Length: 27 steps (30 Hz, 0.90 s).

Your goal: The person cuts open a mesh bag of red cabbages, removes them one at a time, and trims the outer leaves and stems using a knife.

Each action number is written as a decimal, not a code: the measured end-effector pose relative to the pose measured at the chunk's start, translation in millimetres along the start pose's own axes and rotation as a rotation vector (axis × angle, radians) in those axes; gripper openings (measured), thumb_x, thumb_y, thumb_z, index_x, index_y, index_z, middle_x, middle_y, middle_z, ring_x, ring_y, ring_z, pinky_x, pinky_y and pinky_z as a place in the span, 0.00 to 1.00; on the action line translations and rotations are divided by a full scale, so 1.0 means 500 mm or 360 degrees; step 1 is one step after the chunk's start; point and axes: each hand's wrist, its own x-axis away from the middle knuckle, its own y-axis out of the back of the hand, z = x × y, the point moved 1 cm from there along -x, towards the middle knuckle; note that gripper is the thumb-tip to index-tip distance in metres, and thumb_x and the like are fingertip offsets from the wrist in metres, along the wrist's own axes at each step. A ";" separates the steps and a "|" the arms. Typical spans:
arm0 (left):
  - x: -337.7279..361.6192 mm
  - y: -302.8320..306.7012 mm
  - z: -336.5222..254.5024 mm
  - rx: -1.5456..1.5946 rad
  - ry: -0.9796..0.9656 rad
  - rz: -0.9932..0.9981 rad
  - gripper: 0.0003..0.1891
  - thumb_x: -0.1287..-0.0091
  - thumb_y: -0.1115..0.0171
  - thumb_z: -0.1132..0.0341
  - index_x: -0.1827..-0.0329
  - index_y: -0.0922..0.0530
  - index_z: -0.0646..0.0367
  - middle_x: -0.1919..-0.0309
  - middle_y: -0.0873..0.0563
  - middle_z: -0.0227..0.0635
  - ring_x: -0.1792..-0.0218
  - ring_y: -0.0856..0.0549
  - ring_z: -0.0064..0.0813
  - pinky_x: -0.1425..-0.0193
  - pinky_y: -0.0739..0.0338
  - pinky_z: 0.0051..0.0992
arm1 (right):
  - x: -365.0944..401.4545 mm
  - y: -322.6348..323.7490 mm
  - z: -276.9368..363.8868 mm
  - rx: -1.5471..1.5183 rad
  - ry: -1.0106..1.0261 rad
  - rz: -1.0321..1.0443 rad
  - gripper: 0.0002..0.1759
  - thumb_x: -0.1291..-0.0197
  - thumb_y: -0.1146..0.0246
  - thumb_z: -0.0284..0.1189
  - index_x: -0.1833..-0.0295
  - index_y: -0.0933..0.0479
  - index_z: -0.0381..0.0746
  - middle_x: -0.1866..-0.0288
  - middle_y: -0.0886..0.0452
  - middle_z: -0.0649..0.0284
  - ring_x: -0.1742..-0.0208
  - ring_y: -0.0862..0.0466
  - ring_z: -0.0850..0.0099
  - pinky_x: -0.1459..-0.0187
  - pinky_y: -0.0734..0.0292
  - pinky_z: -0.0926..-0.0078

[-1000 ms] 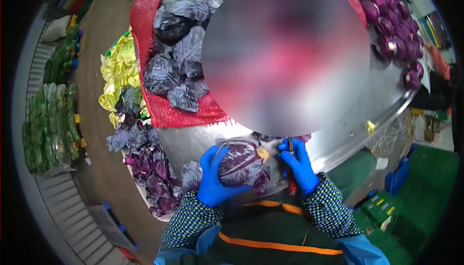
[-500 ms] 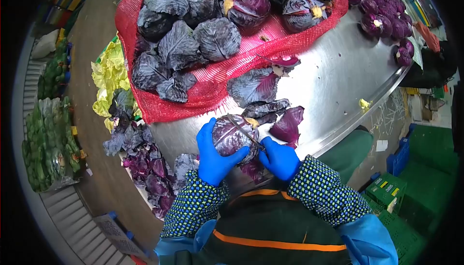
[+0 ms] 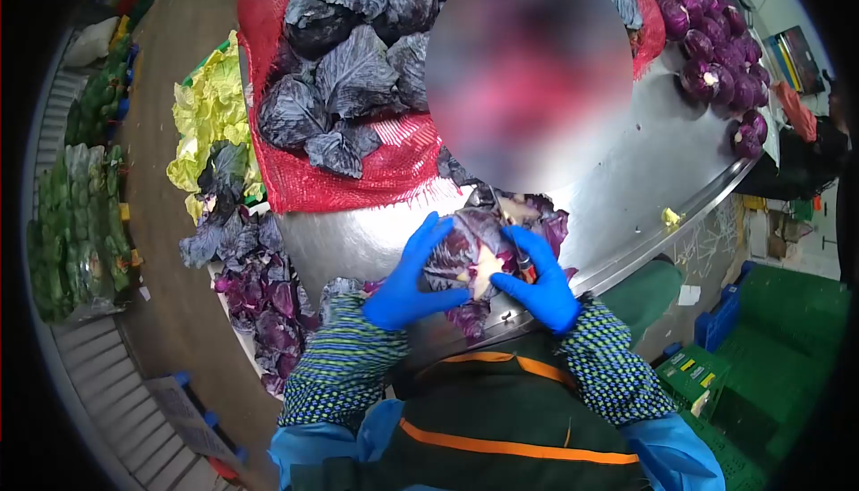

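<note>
Head view, looking down on your work. The red cabbage (image 3: 467,254) sits just below centre, towards 6 o'clock, at the near edge of the steel worktop (image 3: 626,160) and close against your apron. Its outer leaves are dark purple with a dull grey bloom and paler ribs. The cut stump, a cream-white patch, faces up towards you on the head's right-hand side, and a few loosened leaves hang from its lower edge. Your left hand (image 3: 407,281), in a blue glove, cups the head from 9 o'clock, fingers spread and pressed onto its upper left face, so it is grasping the cabbage. Your right hand (image 3: 537,281), also gloved in blue, lies against the head at 3 o'clock, beside the stump. Its fingers are clenched on a knife (image 3: 524,264), of which only a short dark piece shows. Torn purple leaves (image 3: 550,222) lie on the worktop just beyond the head, at 1 o'clock. At 11 o'clock a red mesh sack (image 3: 358,187) is spread over the worktop and carries untrimmed cabbages (image 3: 344,79). Trimmed purple heads (image 3: 716,52) are heaped at 2 o'clock. Off the worktop's edge, discarded purple leaves (image 3: 259,294) are piled at 8 o'clock, with yellow-green leaves (image 3: 210,124) at 10 o'clock.
</note>
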 end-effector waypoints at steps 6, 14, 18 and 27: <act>0.014 -0.077 -0.020 -0.0840 0.0009 -0.0514 0.47 0.55 0.25 0.58 0.33 0.41 0.64 0.35 0.40 0.61 0.35 0.36 0.54 0.33 0.39 0.40 | 0.040 -0.029 -0.008 -0.0468 -0.0219 -0.0156 0.38 0.51 0.29 0.28 0.33 0.36 0.41 0.34 0.37 0.51 0.33 0.36 0.58 0.35 0.38 0.66; 0.013 -0.051 -0.049 -0.0370 0.0463 -0.0724 0.32 0.52 0.38 0.74 0.40 0.36 0.64 0.50 0.26 0.52 0.46 0.24 0.43 0.43 0.28 0.35 | 0.048 -0.057 0.006 0.0202 0.0082 -0.0198 0.38 0.51 0.29 0.27 0.33 0.36 0.43 0.35 0.36 0.52 0.35 0.33 0.61 0.37 0.36 0.66; 0.151 0.117 0.283 0.0127 0.0811 -0.0966 0.27 0.50 0.43 0.81 0.43 0.31 0.66 0.45 0.25 0.45 0.44 0.24 0.38 0.42 0.26 0.32 | 0.010 0.007 -0.051 -0.0930 -0.0624 0.0026 0.37 0.48 0.32 0.23 0.32 0.38 0.39 0.38 0.29 0.60 0.40 0.29 0.73 0.40 0.34 0.74; -0.059 -0.007 -0.037 -0.0786 -0.0107 0.0337 0.50 0.59 0.22 0.58 0.30 0.39 0.55 0.33 0.38 0.47 0.31 0.40 0.44 0.28 0.46 0.40 | -0.008 0.026 -0.008 0.0149 0.0127 0.0115 0.31 0.41 0.39 0.25 0.31 0.38 0.39 0.49 0.26 0.57 0.47 0.26 0.69 0.44 0.32 0.72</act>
